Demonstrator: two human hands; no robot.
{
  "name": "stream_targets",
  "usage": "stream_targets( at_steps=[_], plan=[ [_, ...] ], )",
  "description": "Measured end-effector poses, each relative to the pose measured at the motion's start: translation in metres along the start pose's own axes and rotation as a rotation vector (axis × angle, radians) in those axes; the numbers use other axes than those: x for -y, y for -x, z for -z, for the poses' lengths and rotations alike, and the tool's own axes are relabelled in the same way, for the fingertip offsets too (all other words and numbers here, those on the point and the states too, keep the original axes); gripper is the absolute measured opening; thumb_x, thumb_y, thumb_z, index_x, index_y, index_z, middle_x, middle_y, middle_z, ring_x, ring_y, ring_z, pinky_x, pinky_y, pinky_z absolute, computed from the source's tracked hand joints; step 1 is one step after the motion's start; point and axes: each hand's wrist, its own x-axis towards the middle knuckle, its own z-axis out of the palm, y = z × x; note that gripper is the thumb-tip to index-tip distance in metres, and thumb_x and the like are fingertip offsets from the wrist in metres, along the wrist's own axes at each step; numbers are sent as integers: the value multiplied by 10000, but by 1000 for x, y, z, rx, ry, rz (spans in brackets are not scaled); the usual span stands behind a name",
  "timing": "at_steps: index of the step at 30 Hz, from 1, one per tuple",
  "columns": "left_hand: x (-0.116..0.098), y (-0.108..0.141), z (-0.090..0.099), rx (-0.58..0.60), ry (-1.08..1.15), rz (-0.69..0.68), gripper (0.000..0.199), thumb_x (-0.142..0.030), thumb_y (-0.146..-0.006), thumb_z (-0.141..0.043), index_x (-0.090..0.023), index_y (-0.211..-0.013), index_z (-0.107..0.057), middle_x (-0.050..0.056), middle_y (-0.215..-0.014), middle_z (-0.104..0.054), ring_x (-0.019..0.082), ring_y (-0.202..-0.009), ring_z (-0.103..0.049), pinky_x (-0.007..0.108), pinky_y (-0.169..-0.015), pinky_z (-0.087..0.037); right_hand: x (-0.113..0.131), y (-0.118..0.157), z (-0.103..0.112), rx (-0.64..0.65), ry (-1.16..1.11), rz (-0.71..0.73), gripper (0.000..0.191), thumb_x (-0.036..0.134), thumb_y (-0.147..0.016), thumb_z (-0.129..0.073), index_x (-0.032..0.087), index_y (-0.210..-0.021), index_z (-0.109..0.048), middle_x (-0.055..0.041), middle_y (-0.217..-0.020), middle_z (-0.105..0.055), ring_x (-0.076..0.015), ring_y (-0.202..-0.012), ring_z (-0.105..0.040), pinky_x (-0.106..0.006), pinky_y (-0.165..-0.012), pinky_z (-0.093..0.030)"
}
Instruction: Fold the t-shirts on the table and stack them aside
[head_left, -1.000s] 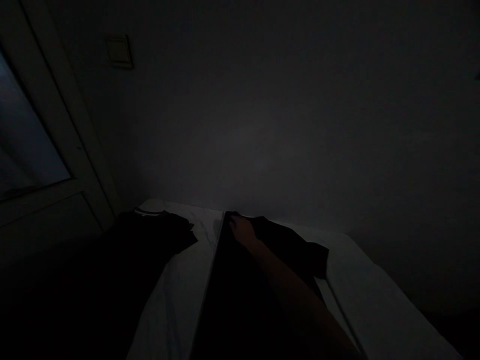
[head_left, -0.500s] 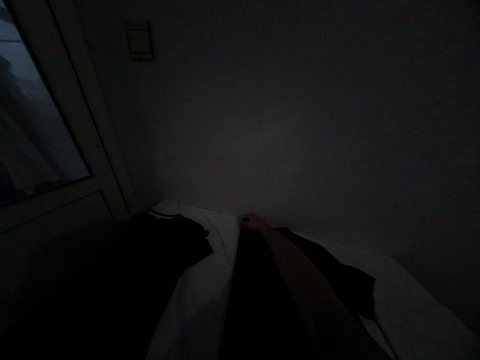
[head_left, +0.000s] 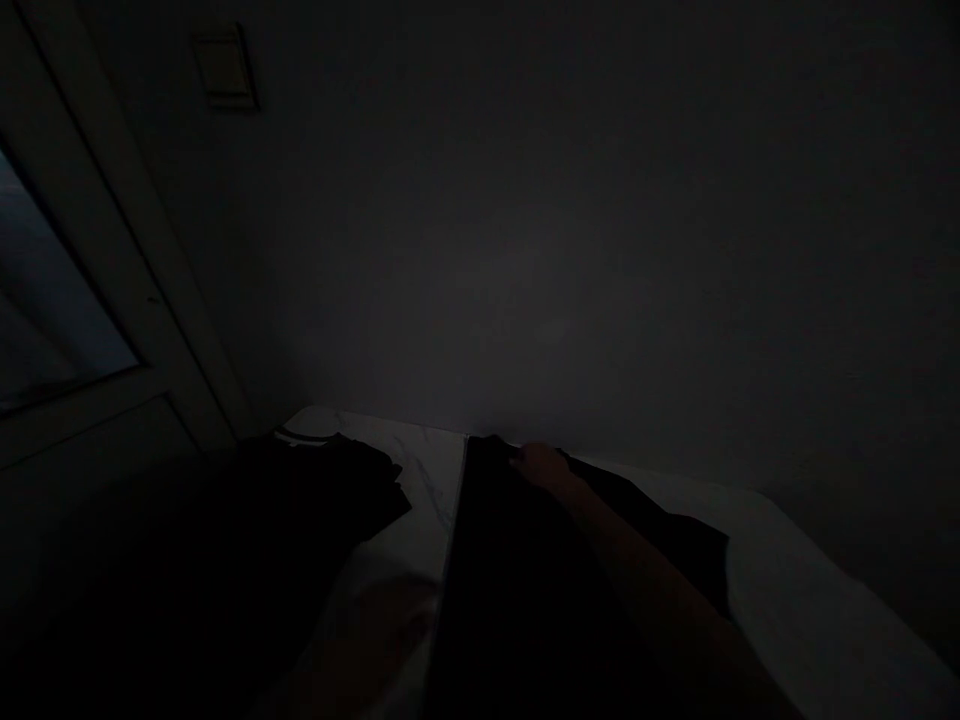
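The view is very dark. A black garment, by its sleeve outline a T-shirt (head_left: pixel 517 580), lies on a white marbled table (head_left: pixel 427 455), with a straight left edge. At its far edge by the wall, my right hand (head_left: pixel 541 464) has its fingers curled down on the cloth. My left hand (head_left: pixel 394 610) is low in the view, smeared by motion, beside the shirt's left edge; its fingers do not show clearly. Another black T-shirt (head_left: pixel 315 490), with a pale strip inside its collar, lies to the left.
A plain wall (head_left: pixel 525 250) rises directly behind the table. On the left stands a framed door (head_left: pixel 172 340) with a glass pane. A square switch plate (head_left: pixel 225 68) is on the wall at upper left. More pale tabletop shows at right.
My right hand has moved right along the shirt's far edge, away from its far left corner. My left hand has come into view at the lower left. The camera view has shifted slightly.
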Motion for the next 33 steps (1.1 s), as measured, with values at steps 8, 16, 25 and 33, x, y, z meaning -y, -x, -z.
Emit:
stream_targets(
  at_steps=[8,16,25,33],
  plan=[
    [20,-203,-68,123,-154,25,503,-305,-1041,-321,-131,-1501,-430,171,-1601,-389,275,-1496,-337,492,-1167,-363,-19,45,-21,4,-67,-147,241,299,-879,-703,176,-1084,-732,-155,-1124,-749,-294,-1060,-707,-335,-843,-505],
    [33,-223,-93,124,-217,57,536,-346,-1037,-295,-156,-1529,-393,198,-1594,-392,343,-1471,-364,616,-1127,-345,-36,73,-22,-71,-300,-198,263,264,-949,-560,148,-1137,-703,-113,-1155,-741,-211,-1075,-690,-255,-861,-479],
    [22,-237,-96,103,-232,-68,428,-156,-929,-445,-129,-1320,-617,179,-1456,-563,290,-1389,-476,461,-1185,-328,-33,79,-36,-74,-516,-262,286,369,-916,-607,143,-807,-744,-106,-872,-759,-232,-836,-714,-285,-728,-478],
    [13,-236,-121,49,-237,0,500,-325,-1019,-356,-38,-1388,-533,233,-1499,-505,330,-1407,-459,491,-1165,-348,-20,88,-52,-158,-875,-304,391,411,-890,-619,124,-1135,-720,-139,-1117,-762,-256,-1014,-723,-331,-835,-562]
  ],
)
